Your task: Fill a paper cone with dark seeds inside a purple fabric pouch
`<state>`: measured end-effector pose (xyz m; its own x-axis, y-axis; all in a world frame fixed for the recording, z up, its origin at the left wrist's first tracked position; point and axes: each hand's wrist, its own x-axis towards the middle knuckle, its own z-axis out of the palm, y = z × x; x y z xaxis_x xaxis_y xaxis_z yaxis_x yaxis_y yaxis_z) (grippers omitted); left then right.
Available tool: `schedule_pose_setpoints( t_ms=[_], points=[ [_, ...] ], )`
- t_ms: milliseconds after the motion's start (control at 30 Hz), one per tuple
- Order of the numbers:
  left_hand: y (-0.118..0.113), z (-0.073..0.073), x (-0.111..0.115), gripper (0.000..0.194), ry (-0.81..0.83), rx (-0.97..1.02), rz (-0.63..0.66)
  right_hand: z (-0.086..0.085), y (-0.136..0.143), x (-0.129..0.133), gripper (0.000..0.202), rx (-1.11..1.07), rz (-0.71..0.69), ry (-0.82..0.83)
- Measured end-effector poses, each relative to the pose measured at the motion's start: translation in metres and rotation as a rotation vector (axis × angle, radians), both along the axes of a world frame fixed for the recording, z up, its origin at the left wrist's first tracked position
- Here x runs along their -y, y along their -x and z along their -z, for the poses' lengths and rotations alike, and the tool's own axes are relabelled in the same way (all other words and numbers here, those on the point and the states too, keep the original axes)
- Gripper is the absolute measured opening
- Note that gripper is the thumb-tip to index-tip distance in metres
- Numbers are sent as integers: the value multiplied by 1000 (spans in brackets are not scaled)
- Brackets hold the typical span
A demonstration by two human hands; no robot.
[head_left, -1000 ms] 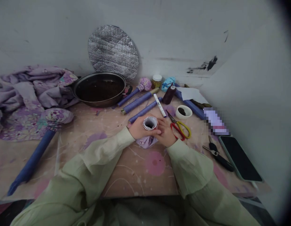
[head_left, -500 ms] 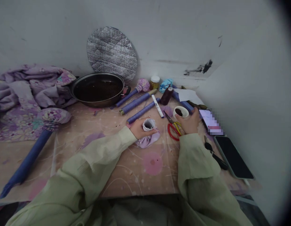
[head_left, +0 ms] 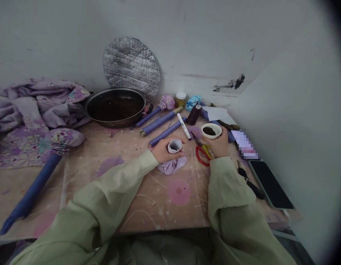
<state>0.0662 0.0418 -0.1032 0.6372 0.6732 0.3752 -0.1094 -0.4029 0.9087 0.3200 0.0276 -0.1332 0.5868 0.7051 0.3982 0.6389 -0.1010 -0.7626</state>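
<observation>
My left hand (head_left: 160, 149) is wrapped round an upright, open-topped white tube (head_left: 175, 146), apparently rolled paper. Purple flowered cloth (head_left: 172, 166) bunches out beneath that hand on the table. In my right hand (head_left: 220, 145) is a small white bowl (head_left: 218, 131) with dark, loose material inside; its fingers curl about the right side. Red-and-yellow-handled scissors (head_left: 203, 154) lie between the two hands. Beyond them are a white marker (head_left: 184, 127), a dark thread spool (head_left: 193, 115) and purple-wrapped rods (head_left: 166, 133).
A wide dark pan (head_left: 115, 123) stands at the back, before a round silver mat (head_left: 132, 66) against the wall. Purple cloth (head_left: 27, 106) is heaped left, near a cloth-headed stick (head_left: 35, 191). Two phones, one dark (head_left: 271, 184), and black-handled snips (head_left: 250, 182) lie right.
My right hand has raised the white bowl a little and brought it slightly left, showing more of the dark contents. My left hand keeps its hold on the tube.
</observation>
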Motion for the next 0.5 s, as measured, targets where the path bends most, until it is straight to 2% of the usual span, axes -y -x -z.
schedule_pose_setpoints(
  t_ms=[100, 300, 400, 500],
  points=[
    [-1, -2, 1, 35, 25, 2, -19, -20, 18, 12, 70, -109, -252, -160],
    [-2, -5, 1, 29, 54, -32, -78, -55, 57, 39, 68, -177, -656, -148],
    [-3, -5, 0, 26, 57, -54, -84, -67, 67, 46, 73, -168, -760, -106],
    [-3, -2, -2, 25, 36, -39, -77, -73, 70, 48, 76, -90, -795, -36]
  ],
)
